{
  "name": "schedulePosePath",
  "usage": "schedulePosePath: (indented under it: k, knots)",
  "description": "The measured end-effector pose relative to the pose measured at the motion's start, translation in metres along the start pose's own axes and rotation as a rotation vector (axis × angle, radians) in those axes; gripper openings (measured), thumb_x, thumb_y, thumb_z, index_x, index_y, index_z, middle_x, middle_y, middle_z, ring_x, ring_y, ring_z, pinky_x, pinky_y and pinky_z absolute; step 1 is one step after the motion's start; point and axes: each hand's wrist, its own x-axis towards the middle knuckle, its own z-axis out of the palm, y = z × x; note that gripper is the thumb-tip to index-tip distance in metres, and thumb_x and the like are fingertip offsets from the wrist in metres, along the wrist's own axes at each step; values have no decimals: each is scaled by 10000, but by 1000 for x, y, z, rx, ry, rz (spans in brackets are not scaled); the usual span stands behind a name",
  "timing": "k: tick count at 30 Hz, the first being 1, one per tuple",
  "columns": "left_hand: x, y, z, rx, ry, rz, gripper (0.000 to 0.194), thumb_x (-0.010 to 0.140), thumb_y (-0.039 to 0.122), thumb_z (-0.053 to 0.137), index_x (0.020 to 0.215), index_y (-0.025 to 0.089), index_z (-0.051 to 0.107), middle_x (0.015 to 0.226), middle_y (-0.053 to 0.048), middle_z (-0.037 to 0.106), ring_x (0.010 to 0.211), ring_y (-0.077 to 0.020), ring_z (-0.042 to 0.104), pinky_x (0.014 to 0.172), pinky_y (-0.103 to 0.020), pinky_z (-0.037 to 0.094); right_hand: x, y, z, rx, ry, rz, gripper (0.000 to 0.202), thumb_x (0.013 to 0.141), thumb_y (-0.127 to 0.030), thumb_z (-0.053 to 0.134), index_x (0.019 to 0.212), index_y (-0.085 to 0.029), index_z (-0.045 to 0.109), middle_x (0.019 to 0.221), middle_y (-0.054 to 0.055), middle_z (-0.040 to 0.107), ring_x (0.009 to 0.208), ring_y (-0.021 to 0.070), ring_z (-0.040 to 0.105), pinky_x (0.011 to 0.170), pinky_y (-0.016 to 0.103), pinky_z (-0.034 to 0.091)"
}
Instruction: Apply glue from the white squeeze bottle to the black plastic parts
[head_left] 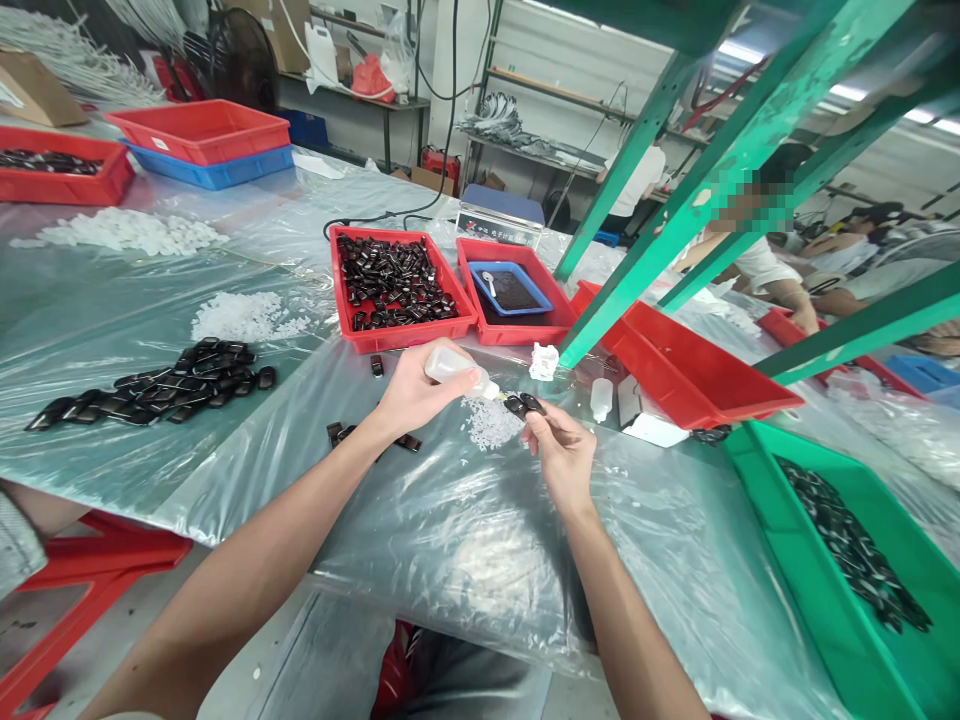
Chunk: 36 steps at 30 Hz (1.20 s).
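Squeeze bottles, two in number: one (451, 368) was gripped in the curled left hand (420, 388), its nozzle slanting toward the black parts (517, 405); the second bottle (601, 398) was at three o'clock on the film-covered desk (465, 570) (clock directions taken from the hands, twelve pointing away from the person). The right hand (562, 450) was nearly closed, pinching the black parts, apparently two, between thumb and fingers beside one heap of white granules (489, 424). One loose black piece (376, 366) lay at ten o'clock; several others, partly hidden by the left forearm, lay at eight. One long pile of black pieces (165, 385) occupied nine o'clock, with two white heaps, a smaller (247, 316) and a larger (135, 232), toward ten. Containers: one red tray (412, 334) at eleven o'clock held many black pieces, too numerous to count; a second red tray (517, 333), at half past twelve, held one small blue tray (525, 311) with dark contents and a white spoon (489, 284). One green bin (795, 560) at four o'clock contained further black pieces.
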Motion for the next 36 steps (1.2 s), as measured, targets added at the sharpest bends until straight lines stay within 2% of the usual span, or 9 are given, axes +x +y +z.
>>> schedulePosePath:
  k: [6, 9, 16, 23, 31, 36]
  knots:
    - [3, -11, 2, -220, 128, -84, 339, 795, 490, 787, 795, 164, 692, 648, -2, 631, 463, -72, 424, 433, -239, 301, 3, 2, -2, 120, -101, 116, 391, 823, -539, 745, 933, -165, 768, 548, -18, 601, 453, 113, 457, 440, 257, 373]
    - [4, -14, 1, -283, 146, -115, 346, 776, 490, 797, 779, 161, 689, 691, -16, 640, 471, -67, 412, 427, -247, 286, 2, 2, -1, 137, -162, 151, 417, 827, -563, 735, 943, -164, 770, 543, -17, 589, 459, 114, 454, 436, 254, 369]
    - [3, -10, 2, -288, 90, -139, 339, 770, 477, 804, 776, 158, 689, 654, -9, 608, 461, -68, 388, 426, -254, 260, 1, 4, 0, 110, -232, 136, 400, 821, -577, 733, 796, -178, 741, 578, 0, 604, 480, 118, 472, 434, 256, 379]
    - [3, -9, 3, -294, 70, -144, 331, 768, 468, 812, 765, 163, 684, 627, 2, 587, 454, -69, 382, 422, -253, 254, 1, 6, -1, 123, -223, 152, 379, 823, -556, 743, 877, -182, 766, 598, 0, 617, 479, 119, 467, 439, 257, 381]
    - [4, -9, 0, -219, 27, -128, 340, 778, 484, 801, 751, 168, 680, 572, 21, 551, 451, -75, 403, 427, -248, 267, 1, 1, 0, 103, -242, 145, 365, 832, -537, 740, 860, -174, 765, 562, -13, 597, 463, 111, 456, 446, 254, 368]
    - [5, -9, -7, -143, -39, -120, 335, 778, 478, 798, 781, 158, 700, 640, 0, 627, 492, -86, 471, 463, -247, 330, 1, 1, 0, 103, -267, 143, 358, 819, -522, 756, 885, -170, 771, 542, -21, 586, 460, 108, 451, 444, 250, 355]
